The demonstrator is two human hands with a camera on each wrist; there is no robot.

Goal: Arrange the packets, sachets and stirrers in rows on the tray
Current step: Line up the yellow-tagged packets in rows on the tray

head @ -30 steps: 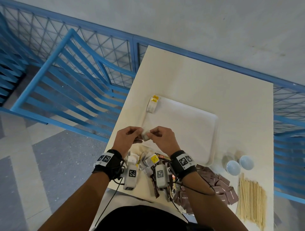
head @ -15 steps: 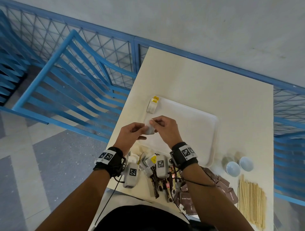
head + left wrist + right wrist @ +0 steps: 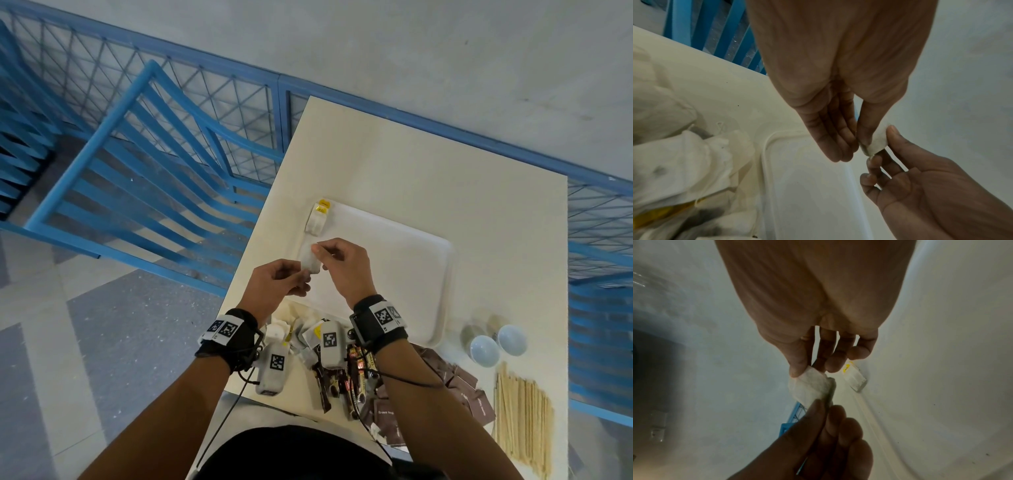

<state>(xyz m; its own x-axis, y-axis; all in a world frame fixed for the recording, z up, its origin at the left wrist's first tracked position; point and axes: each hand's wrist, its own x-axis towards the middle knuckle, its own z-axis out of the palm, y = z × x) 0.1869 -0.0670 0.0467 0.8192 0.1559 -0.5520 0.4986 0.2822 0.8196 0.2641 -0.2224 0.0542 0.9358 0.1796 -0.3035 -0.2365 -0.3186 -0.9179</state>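
Note:
Both hands hold one white tea bag [image 3: 310, 263] just above the left side of the white tray [image 3: 404, 274]. My left hand [image 3: 303, 274] pinches its near end, and my right hand [image 3: 318, 254] pinches its far end between thumb and fingers. The left wrist view shows the tea bag [image 3: 878, 141] between the two thumbs. It hangs as a soft white pouch [image 3: 809, 387] in the right wrist view. Another tea bag with a yellow tag [image 3: 317, 219] lies in the tray's far left corner.
Near the table's front edge lie a pile of tea bags [image 3: 308, 339], dark stick sachets [image 3: 342, 383], brown packets [image 3: 462, 387] and wooden stirrers [image 3: 524, 411]. Two small white bowls [image 3: 484, 349] stand right of the tray. Blue railings run along the table's left and far sides.
Both hands have carried the tea bag away from the tray's near edge, forward over the tray's left side, closer to the tea bag that lies there.

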